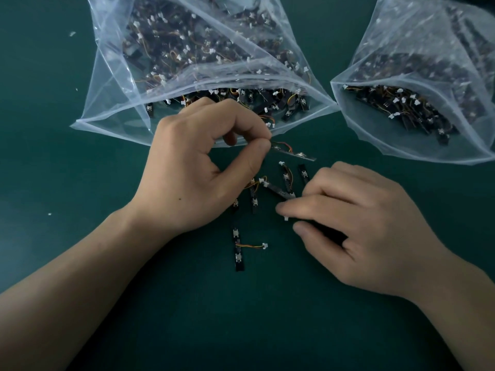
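Circuit strip, a narrow sliver of board with small metal parts on its face and thin red and orange wires at its near end, is held just above the green desk, in front of the mouth of the large bag. The left grip pinches the strip's wired end between thumb tip and forefinger tip. The other fingers are curled in above the bag's lower lip. The strip points away to the right and tilts slightly downward.

The right grip rests low on the desk, with forefinger and thumb closed on a white connector. Something dark lies between those two fingers behind it, but whether that is a board or shadow cannot be told.

Between the two hands lies a loose cluster of strips, some crossing one another, with their wires and white plugs tangled. A lone strip lies nearer the person, lengthwise towards them, and its short wire ends in a white plug to its right.

The large bag is clear plastic. It lies on its side with its mouth open towards the person and is heaped with the same strips. A second bag just to its right, also open, holds more. A few white specks dot the desk on the left.
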A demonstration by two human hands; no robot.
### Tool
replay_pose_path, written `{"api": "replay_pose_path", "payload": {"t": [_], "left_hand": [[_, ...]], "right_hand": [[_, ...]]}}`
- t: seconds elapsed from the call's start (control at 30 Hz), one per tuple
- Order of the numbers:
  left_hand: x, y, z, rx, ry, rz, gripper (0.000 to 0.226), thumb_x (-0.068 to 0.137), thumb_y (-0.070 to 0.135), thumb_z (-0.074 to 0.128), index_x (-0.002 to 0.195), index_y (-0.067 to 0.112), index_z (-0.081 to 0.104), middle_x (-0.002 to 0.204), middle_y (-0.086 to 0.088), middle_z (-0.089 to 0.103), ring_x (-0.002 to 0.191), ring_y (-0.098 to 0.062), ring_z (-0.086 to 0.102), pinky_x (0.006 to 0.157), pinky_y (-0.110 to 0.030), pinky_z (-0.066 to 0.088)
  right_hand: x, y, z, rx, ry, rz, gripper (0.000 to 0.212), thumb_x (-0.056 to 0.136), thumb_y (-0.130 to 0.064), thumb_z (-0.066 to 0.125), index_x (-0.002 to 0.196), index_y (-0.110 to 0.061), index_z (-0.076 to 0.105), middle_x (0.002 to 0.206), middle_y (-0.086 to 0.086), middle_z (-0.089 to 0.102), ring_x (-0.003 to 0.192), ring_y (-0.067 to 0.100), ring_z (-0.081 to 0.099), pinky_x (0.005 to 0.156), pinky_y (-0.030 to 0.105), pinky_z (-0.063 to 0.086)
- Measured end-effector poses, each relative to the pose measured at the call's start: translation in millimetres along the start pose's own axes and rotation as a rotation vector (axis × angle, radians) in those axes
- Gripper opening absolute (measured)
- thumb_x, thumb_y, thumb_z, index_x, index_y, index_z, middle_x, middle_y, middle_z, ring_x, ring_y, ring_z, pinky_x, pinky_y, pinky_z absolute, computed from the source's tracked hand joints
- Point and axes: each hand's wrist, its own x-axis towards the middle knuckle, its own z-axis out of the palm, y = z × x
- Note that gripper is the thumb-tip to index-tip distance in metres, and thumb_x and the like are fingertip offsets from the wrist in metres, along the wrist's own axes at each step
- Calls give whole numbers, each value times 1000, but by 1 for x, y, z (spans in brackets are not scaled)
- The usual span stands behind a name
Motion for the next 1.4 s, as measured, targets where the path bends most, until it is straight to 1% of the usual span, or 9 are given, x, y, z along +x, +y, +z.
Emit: {"api": "replay_pose_path", "payload": {"t": [0.13, 0.33, 0.53, 0.63, 0.8, 1.0, 1.13, 1.3, 1.4], "left_hand": [[0, 1, 0, -11, 6, -4, 3, 97, 10, 71, 97, 13, 73, 95, 20, 67, 84, -8, 64, 79, -15, 45], [0, 1, 0, -33, 10, -10, 3, 96, 8, 72, 96, 10, 73, 94, 16, 68, 83, -13, 65, 77, -19, 47], [0, 1, 0, -53, 9, -17, 3, 97, 9, 71, 97, 11, 73, 93, 15, 69, 82, -15, 65, 76, -22, 47], [0, 2, 0, -52, 11, -23, 3, 96, 8, 71, 96, 10, 74, 92, 14, 69, 82, -15, 65, 76, -22, 47], [0, 2, 0, -51, 16, -37, 4, 96, 8, 72, 96, 11, 74, 92, 15, 69, 82, -13, 65, 76, -20, 47], [0, 1, 0, -46, 26, -40, 3, 97, 9, 71, 97, 10, 73, 93, 15, 69, 82, -11, 64, 76, -21, 47], [1, 0, 1, -89, 59, -93, 5, 101, 10, 66, 99, 14, 67, 97, 5, 74, 88, -13, 67, 76, -24, 50], [1, -2, 2, -124, 108, -117, 4, 100, 9, 64, 98, 11, 66, 95, -1, 75, 83, -16, 68, 72, -32, 52], [1, -2, 3, -103, 111, -106, 4, 99, 8, 65, 96, 7, 67, 91, 5, 70, 80, -6, 63, 73, -20, 47]], "right_hand": [[2, 2, 3, -89, 0, -58, 19, 95, -8, 71, 104, -20, 82, 87, 0, 61, 77, 15, 41, 65, 38, 39], [4, 1, 5, -43, -7, -58, 14, 100, -11, 68, 100, -17, 80, 90, -1, 62, 79, 21, 50, 67, 40, 42], [5, 2, 4, -56, -9, -24, 18, 96, -8, 67, 104, -17, 80, 93, 2, 60, 79, 18, 43, 68, 42, 42], [5, 1, 3, -66, -32, -20, 16, 98, -15, 68, 105, -20, 81, 93, 1, 58, 84, 12, 35, 69, 39, 40], [7, -1, 4, -54, -52, -29, 14, 102, -23, 67, 103, -20, 80, 96, 1, 59, 88, 11, 35, 71, 38, 41], [6, 0, 7, 11, 22, -24, 17, 106, -19, 63, 102, -14, 78, 98, 1, 61, 83, 20, 51, 74, 41, 46], [6, 2, 7, 132, 101, 38, 14, 104, -13, 63, 102, -10, 76, 99, 1, 64, 87, 23, 60, 78, 42, 48], [3, 2, 5, 230, 199, 102, 10, 102, -15, 64, 102, -12, 74, 99, -7, 69, 93, 14, 67, 78, 44, 52], [2, 2, 5, 240, 205, 102, 10, 102, -14, 66, 100, -12, 75, 102, -9, 72, 94, 14, 69, 79, 45, 52]]}}
